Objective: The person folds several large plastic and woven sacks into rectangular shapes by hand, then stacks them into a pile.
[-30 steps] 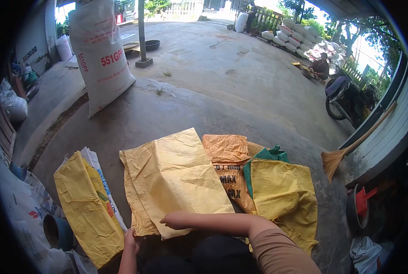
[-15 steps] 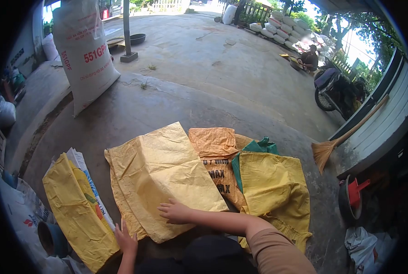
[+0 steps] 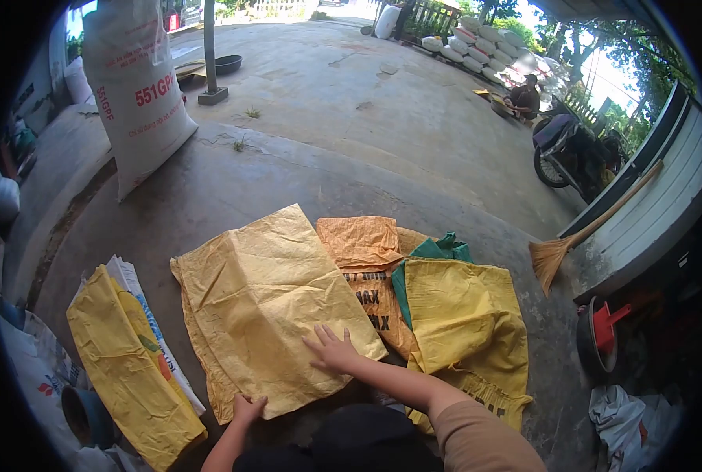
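A pale yellow woven sack [image 3: 272, 267] lies spread on the concrete floor in front of me, creased and layered at its left side. My right hand [image 3: 333, 350] rests flat on its lower right part, fingers spread. At the sack's near edge, my left hand [image 3: 248, 409] has its fingers curled, pinching the edge. To the left lies a folded bright yellow sack [image 3: 127, 358] over a white printed sack [image 3: 150, 307]. An orange sack with black lettering [image 3: 359, 244] reaches partly under the pale one. Right of it is a mustard-yellow sack [image 3: 465, 315], with a green sack [image 3: 444, 248] behind.
A tall, full white sack [image 3: 138, 102] stands at the back left near a post [image 3: 210, 55]. On the right are a straw broom [image 3: 551, 259], a basin with a red scoop [image 3: 602, 334] and a parked motorbike [image 3: 563, 149]. A person [image 3: 524, 98] sits by stacked sacks [image 3: 484, 47].
My right hand has slid right and slightly up across the pale sack. My left hand has moved right, from beside the sack's corner onto its near edge, and its fingers have closed.
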Demonstrator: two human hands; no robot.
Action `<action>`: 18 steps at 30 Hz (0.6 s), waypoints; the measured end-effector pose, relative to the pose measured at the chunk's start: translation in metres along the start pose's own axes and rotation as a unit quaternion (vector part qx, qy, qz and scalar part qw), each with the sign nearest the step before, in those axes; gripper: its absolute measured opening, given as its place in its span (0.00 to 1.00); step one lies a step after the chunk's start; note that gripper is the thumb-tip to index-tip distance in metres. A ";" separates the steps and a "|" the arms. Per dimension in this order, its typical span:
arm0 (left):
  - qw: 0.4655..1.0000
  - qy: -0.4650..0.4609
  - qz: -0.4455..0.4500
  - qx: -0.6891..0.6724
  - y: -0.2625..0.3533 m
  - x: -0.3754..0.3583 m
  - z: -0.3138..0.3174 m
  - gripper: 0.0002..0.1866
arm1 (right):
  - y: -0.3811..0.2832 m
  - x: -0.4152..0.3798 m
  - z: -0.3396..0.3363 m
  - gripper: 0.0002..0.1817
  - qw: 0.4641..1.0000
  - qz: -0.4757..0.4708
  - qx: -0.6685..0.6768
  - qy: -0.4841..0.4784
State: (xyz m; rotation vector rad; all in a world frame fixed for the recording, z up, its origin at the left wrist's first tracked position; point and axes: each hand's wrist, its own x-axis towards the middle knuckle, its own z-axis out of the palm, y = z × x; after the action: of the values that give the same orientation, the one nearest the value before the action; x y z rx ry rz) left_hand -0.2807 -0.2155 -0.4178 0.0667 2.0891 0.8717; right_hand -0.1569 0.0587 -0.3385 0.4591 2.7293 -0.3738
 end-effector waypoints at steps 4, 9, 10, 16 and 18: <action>0.991 0.110 0.071 0.038 -0.008 0.010 -0.006 0.31 | 0.021 0.005 0.034 0.37 0.997 0.007 -0.011 -0.075; 0.979 0.134 0.087 -0.127 0.018 -0.009 -0.032 0.30 | 0.023 0.010 0.055 0.39 0.991 -0.013 -0.038 -0.130; 0.964 0.135 0.147 -0.174 0.036 -0.026 -0.038 0.27 | 0.022 0.010 0.056 0.39 0.991 -0.012 -0.037 -0.130; 0.941 0.050 0.234 -0.239 0.073 -0.042 -0.054 0.15 | 0.016 0.013 0.047 0.40 0.991 -0.007 -0.029 -0.134; 0.915 0.134 0.379 -0.039 0.089 -0.056 -0.059 0.16 | 0.019 0.013 0.042 0.39 0.992 -0.037 0.013 -0.124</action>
State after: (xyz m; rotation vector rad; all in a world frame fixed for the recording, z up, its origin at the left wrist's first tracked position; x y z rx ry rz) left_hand -0.3109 -0.2003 -0.3019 0.8003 2.2963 1.4872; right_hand -0.1494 0.0667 -0.3850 0.2966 2.5070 -0.4552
